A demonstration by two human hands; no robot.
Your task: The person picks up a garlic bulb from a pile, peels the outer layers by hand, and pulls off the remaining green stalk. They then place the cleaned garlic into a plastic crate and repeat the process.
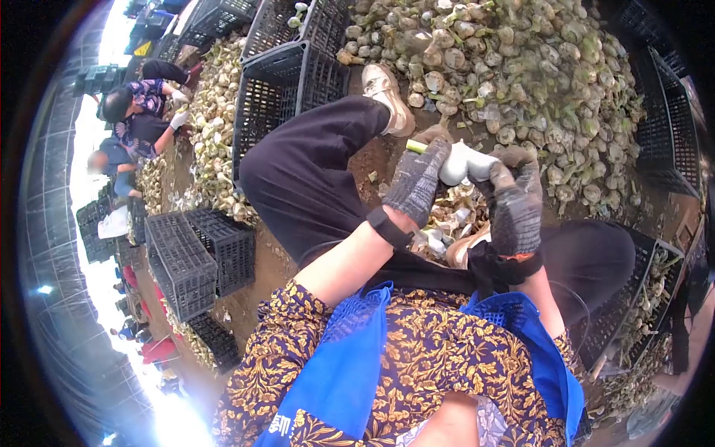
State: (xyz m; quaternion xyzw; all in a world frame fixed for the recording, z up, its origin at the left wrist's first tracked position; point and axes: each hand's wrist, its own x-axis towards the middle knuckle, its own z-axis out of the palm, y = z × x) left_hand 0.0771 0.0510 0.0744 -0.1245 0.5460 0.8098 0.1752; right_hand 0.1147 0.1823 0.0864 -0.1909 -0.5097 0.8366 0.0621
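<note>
My left hand (421, 179), in a dark, dirty knit glove, is closed around a white garlic bulb (456, 165). A cut green stem (417, 147) pokes out on the left side of this hand. My right hand (516, 205), gloved the same way, has its fingers curled and pinched against the bulb's right side. Part of the bulb is covered by the fingers. Below the hands, between my legs, lie loose papery garlic skins (462, 208).
A big heap of garlic bulbs (521, 74) spreads ahead and to the right. Black plastic crates (275, 89) stand ahead on the left, with another crate (182, 261) farther left. Beside a second garlic pile (220, 127), another person (145, 119) sits working. A crate edge (625, 320) is near my right knee.
</note>
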